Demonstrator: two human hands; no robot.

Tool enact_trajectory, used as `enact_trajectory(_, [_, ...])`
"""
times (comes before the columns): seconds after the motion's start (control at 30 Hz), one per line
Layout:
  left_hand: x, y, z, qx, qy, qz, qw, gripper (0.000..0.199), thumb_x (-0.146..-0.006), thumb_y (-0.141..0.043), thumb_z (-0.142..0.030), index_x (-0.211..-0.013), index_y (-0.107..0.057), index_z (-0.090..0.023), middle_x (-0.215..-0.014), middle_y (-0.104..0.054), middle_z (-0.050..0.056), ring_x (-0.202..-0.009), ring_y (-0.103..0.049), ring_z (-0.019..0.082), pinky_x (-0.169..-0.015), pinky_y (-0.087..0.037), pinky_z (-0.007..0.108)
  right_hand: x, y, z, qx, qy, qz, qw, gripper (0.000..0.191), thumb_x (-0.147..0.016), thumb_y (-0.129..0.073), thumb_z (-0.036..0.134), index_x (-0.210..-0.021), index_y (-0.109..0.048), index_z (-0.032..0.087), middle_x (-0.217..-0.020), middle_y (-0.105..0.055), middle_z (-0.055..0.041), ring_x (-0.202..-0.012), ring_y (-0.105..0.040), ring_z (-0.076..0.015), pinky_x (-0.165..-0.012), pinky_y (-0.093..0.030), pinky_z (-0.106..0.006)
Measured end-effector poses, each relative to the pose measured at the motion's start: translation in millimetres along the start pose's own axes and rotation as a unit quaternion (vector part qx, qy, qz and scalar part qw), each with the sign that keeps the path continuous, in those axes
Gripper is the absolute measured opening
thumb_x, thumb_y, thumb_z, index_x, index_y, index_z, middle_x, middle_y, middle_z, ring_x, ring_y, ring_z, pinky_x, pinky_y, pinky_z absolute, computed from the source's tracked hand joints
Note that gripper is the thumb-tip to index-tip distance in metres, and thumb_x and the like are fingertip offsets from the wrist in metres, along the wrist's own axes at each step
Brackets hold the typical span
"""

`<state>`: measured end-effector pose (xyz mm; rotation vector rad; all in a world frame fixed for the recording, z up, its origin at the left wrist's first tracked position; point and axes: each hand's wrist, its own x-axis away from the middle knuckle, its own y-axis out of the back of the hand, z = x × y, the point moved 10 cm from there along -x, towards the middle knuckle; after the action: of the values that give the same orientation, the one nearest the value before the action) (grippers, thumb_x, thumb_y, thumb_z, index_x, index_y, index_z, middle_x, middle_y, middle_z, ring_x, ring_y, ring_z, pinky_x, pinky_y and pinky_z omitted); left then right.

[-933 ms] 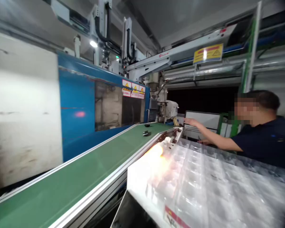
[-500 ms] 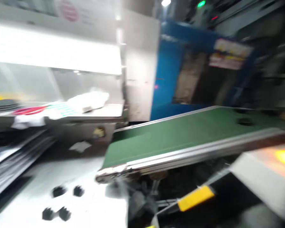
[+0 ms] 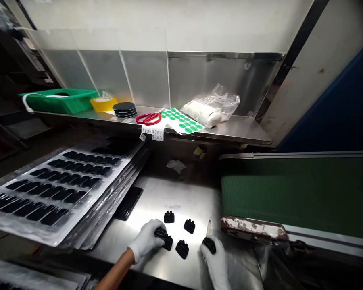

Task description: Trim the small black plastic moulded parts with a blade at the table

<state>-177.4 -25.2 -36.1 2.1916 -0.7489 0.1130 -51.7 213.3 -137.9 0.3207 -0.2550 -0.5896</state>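
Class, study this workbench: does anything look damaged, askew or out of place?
Yes: the conveyor end beside the right hand looks worn, its coating flaking in white patches. The tray stack sits tilted, overhanging the steel table.

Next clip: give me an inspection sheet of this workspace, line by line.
Surface: steel bench, bare in the middle.
Job's things: small black parts; left hand grips one, right hand grips another along with a thin blade-like tool; three loose parts lie between the hands.
Clutter: stacked trays of black parts; on the shelf, red scissors, green sticker sheet, bagged white roll, yellow tape, green bin.
Grippers: both hands white-gloved.
Cables: nothing seen.
Surroundings: green conveyor belt at right.
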Motion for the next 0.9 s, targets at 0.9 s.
enact_trajectory(0.9, [-23.4,-72.3,19.3,0.137,-0.013,0.13,0.982,0.061,-0.061,-0.061,-0.002,-0.12,-0.058,-0.015,-0.125,-0.059,0.013,-0.12,-0.051,0.032,-0.108,-0.035,0.046,25.2,-50.6,27.9,0.071,0.013,-0.004,0.997,0.058,-0.074,-0.064,0.018,-0.131,-0.059,0.025,-0.105,-0.069,-0.0073,-0.101,-0.063,-0.0245,-0.097,-0.05,-0.039])
